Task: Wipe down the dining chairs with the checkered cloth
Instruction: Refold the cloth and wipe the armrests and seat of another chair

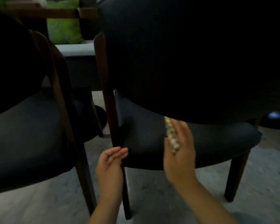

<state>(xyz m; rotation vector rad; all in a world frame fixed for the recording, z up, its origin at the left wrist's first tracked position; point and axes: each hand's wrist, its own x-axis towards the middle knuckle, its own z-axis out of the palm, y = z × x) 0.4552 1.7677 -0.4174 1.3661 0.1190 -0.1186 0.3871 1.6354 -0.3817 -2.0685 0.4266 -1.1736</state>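
Dim room, pale speckled floor [152,199]. The right hand [179,152] pinches the folded checkered cloth [171,135] over the dark upholstered dining chair [200,139]; the left hand [111,165], fingers loosely open, rests by its wooden back leg [110,101]. In this gloom, missed patches seem likely.

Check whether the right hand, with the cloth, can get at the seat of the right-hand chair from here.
Probably yes. The right hand holds the cloth just above the seat, under the backrest, with nothing between them.
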